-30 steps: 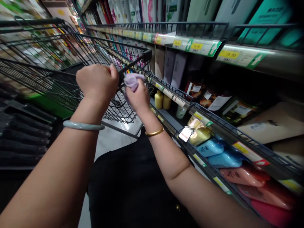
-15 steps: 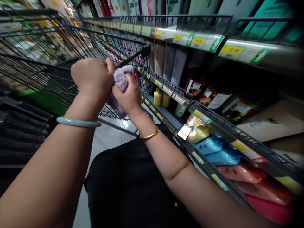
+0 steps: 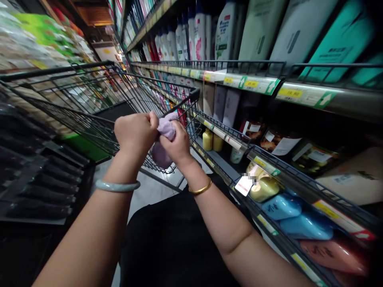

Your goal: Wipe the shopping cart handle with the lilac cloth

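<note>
Two bare hands at the near edge of a wire shopping cart (image 3: 196, 95). The left hand (image 3: 134, 133) is closed around that edge. The right hand (image 3: 177, 145) has its grip clamped on a lavender cloth (image 3: 166, 129), held near the cart's near right corner. One second ago the cloth was apart from the left fist; now it is right beside its thumb. More of the bottles (image 3: 226, 32) above the shelf's front edge (image 3: 251, 84) now shows.
</note>
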